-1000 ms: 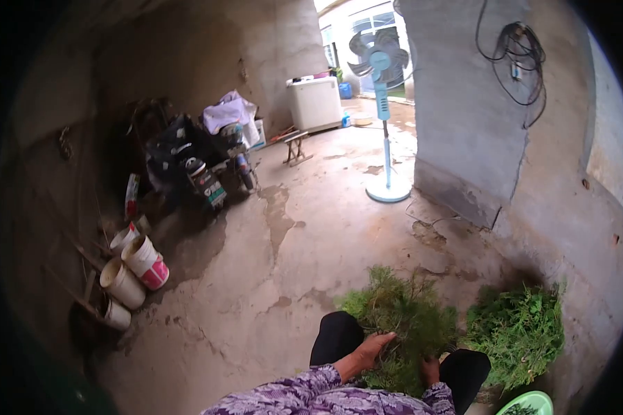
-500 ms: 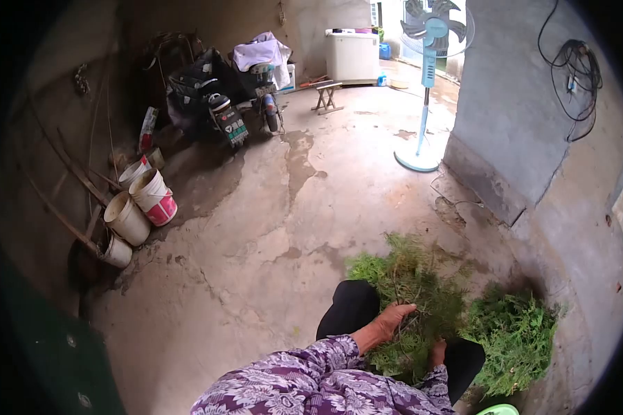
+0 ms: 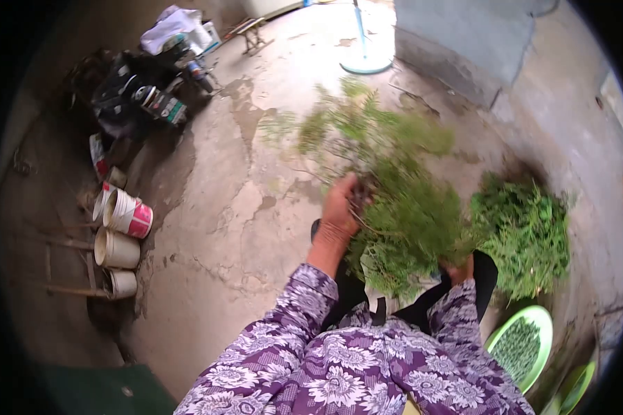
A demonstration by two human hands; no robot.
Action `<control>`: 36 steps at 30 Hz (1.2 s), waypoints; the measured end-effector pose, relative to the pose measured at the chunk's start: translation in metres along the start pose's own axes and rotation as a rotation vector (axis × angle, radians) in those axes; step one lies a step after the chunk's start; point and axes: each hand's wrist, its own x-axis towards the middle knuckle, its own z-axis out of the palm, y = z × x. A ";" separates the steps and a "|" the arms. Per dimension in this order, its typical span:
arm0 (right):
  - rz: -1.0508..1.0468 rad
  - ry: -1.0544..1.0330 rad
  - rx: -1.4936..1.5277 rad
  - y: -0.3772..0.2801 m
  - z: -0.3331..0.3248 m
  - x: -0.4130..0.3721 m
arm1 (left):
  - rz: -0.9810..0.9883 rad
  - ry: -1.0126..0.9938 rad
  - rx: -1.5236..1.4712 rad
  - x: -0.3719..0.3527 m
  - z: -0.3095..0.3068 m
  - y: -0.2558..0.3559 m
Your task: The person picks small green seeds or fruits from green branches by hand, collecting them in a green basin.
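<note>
My left hand (image 3: 339,211) is closed round the stems of a leafy green branch (image 3: 415,214) with fine, feathery foliage. The branch is raised in front of my knees, and its upper part is smeared by motion. My right hand (image 3: 458,268) is at the lower right edge of the foliage, close to my knee, with its fingers hidden by the leaves. On the floor to the right lies a heap of similar green sprigs (image 3: 522,238). Below the heap, a light green basin (image 3: 548,332) holds many small green bits.
A second green container (image 3: 578,389) is at the lower right. Several buckets (image 3: 118,247) stand along the left wall. Farther back are a parked two-wheeler (image 3: 159,104), a small wooden stool (image 3: 248,34) and the fan's round base (image 3: 365,66). A wall (image 3: 457,48) rises at the right.
My left hand has lifted the branch up and forward, away from my lap. The view has tilted downward, bringing the basin of green bits into sight.
</note>
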 end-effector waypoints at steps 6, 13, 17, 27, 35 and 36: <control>-0.024 0.247 -0.183 -0.029 0.023 -0.028 | -0.037 -0.047 -0.032 0.004 -0.035 -0.010; -0.332 0.148 -0.239 -0.058 0.050 -0.041 | -0.039 -0.008 0.085 -0.019 -0.021 -0.022; -0.767 0.084 -1.020 -0.071 0.047 -0.050 | -0.043 -0.015 0.141 -0.024 -0.015 -0.027; -0.636 -0.022 -0.971 -0.055 0.123 -0.076 | -0.049 -0.084 0.312 -0.048 0.022 -0.045; -0.627 -0.030 -1.046 -0.040 0.118 -0.066 | -0.074 -0.170 0.280 -0.051 0.027 -0.046; -0.624 -0.025 -1.041 -0.040 0.122 -0.069 | -0.079 -0.170 0.285 -0.052 0.029 -0.046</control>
